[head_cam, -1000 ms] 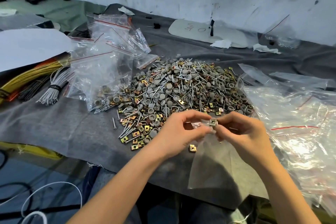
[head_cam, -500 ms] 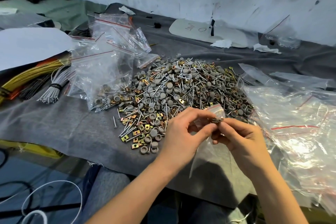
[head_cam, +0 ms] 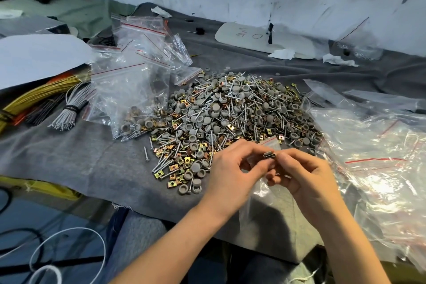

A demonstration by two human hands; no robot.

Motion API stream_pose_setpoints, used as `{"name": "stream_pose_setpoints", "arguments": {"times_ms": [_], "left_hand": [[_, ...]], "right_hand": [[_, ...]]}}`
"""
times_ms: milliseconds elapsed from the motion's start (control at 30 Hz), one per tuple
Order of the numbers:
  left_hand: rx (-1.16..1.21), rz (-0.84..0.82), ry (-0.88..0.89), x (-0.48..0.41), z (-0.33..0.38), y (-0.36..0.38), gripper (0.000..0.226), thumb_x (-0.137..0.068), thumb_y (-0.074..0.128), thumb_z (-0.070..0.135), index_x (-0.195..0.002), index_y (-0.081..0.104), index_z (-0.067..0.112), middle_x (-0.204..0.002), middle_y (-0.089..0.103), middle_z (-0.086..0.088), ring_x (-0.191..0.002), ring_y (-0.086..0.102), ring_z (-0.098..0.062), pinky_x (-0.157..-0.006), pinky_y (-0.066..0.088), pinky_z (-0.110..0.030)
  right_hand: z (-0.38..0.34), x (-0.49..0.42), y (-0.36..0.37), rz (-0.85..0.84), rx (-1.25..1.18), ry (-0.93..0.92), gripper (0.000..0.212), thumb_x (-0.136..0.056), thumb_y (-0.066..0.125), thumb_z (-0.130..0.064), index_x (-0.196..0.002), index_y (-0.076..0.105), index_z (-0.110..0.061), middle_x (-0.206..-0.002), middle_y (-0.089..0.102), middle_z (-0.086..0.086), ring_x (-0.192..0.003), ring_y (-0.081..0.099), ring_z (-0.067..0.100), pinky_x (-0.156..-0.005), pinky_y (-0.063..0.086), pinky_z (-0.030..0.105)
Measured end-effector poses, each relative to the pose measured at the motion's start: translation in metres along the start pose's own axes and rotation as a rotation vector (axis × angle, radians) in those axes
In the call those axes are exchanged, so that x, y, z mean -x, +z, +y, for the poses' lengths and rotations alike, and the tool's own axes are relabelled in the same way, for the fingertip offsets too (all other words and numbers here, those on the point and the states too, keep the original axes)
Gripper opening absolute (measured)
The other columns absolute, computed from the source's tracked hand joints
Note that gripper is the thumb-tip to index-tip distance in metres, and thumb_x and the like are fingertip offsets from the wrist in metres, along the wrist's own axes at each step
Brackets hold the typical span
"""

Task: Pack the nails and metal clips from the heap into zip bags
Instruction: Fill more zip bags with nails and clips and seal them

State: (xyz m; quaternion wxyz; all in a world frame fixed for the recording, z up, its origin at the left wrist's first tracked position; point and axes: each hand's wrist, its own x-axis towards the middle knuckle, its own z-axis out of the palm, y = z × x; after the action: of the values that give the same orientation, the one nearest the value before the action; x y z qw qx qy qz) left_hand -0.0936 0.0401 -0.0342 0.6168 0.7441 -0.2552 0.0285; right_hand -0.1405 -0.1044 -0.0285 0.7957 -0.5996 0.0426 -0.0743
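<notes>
Heap of small hardware (head_cam: 230,113), centre: matt grey round caps, silver nails, brass-yellow and coppery square clips.
Small dull-silver metal clip (head_cam: 269,154), 5 o'clock.
Clear plastic zip bag (head_cam: 258,198), 5 o'clock: colourless.
Stack of clear zip bags (head_cam: 138,57), 10 o'clock: thin red stripe on each.
Dark grey felt cloth (head_cam: 80,157): plain.
Yellow wire bundle (head_cam: 34,99), 9 o'clock.

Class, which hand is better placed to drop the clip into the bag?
Right, probably: the right hand pinches the small metal clip at the red-striped mouth of the clear plastic zip bag, which the left hand holds.
</notes>
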Motion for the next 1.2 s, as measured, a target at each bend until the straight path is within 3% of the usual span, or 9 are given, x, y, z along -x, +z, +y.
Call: {"name": "stream_pose_setpoints", "arguments": {"times_ms": [167,267,333,433,533,667,967,1200], "left_hand": [[-0.134,-0.056,0.078,0.002,-0.004,-0.003,0.023,-0.082,0.074,0.01,-0.104,0.073,0.017,-0.094,0.065,0.007,-0.085,0.06,0.0,-0.079,0.05,-0.018],[-0.1,-0.089,0.069,0.003,-0.006,-0.003,0.023,-0.084,0.071,0.016,-0.107,0.072,0.015,-0.093,0.066,0.005,-0.081,0.062,-0.002,-0.078,0.05,-0.016],[0.036,-0.091,-0.057,0.003,-0.006,-0.004,0.017,-0.088,0.066,0.015,-0.103,0.074,0.017,-0.092,0.07,0.005,-0.081,0.068,-0.005,-0.077,0.053,-0.019],[0.2,-0.162,-0.271,0.0,-0.004,-0.005,0.016,-0.091,0.064,0.007,-0.091,0.073,0.021,-0.072,0.071,0.007,-0.067,0.068,-0.007,-0.067,0.054,-0.02],[0.267,-0.212,-0.362,-0.005,-0.003,-0.006,0.015,-0.091,0.061,0.003,-0.087,0.072,0.013,-0.065,0.069,0.001,-0.058,0.065,-0.008,-0.059,0.053,-0.021],[0.305,-0.225,-0.427,-0.008,-0.001,-0.004,0.017,-0.091,0.058,-0.003,-0.088,0.07,0.01,-0.062,0.067,0.0,-0.052,0.063,-0.01,-0.053,0.05,-0.02],[0.319,-0.125,-0.494,-0.004,-0.006,-0.004,0.032,-0.088,0.054,-0.007,-0.066,0.067,0.012,-0.046,0.061,0.001,-0.042,0.058,-0.008,-0.046,0.049,-0.018],[0.254,-0.176,-0.444,-0.006,-0.011,-0.01,0.035,-0.085,0.056,-0.005,-0.062,0.069,0.018,-0.043,0.057,0.006,-0.041,0.051,-0.005,-0.047,0.044,-0.017]], "right_hand": [[-0.005,-0.001,-0.001,0.022,0.11,0.019,0.016,-0.065,0.07,-0.017,-0.075,0.074,-0.004,-0.063,0.064,0.013,-0.054,0.059,0.018,-0.053,0.052,0.022],[-0.008,0.001,-0.005,0.03,0.388,-0.114,0.008,-0.073,0.072,-0.004,-0.079,0.074,-0.01,-0.064,0.067,0.013,-0.054,0.062,0.018,-0.056,0.054,0.025],[-0.009,0.001,-0.006,0.002,0.708,-0.316,0.015,-0.076,0.074,0.002,-0.083,0.073,-0.011,-0.068,0.069,0.004,-0.059,0.065,0.014,-0.059,0.056,0.028],[-0.014,0.0,-0.005,-0.089,1.111,-0.641,0.019,-0.071,0.078,0.004,-0.085,0.072,-0.008,-0.072,0.063,-0.005,-0.06,0.059,0.007,-0.057,0.052,0.024],[-0.022,-0.002,-0.003,-0.15,1.284,-0.705,0.02,-0.067,0.08,0.004,-0.082,0.071,-0.006,-0.071,0.061,-0.002,-0.056,0.056,0.01,-0.054,0.049,0.023],[-0.024,-0.006,0.0,-0.228,1.402,-0.719,0.021,-0.065,0.082,0.005,-0.081,0.071,-0.002,-0.07,0.06,0.005,-0.053,0.059,0.021,-0.047,0.052,0.033],[-0.026,-0.01,0.009,-0.403,1.504,-0.729,0.015,-0.071,0.079,-0.003,-0.079,0.067,-0.003,-0.073,0.058,0.005,-0.058,0.058,0.02,-0.052,0.051,0.031],[-0.021,-0.007,0.009,-0.3,1.395,-0.668,0.028,-0.067,0.085,-0.017,-0.086,0.067,-0.008,-0.078,0.061,0.0,-0.061,0.061,0.015,-0.053,0.052,0.027]]}}
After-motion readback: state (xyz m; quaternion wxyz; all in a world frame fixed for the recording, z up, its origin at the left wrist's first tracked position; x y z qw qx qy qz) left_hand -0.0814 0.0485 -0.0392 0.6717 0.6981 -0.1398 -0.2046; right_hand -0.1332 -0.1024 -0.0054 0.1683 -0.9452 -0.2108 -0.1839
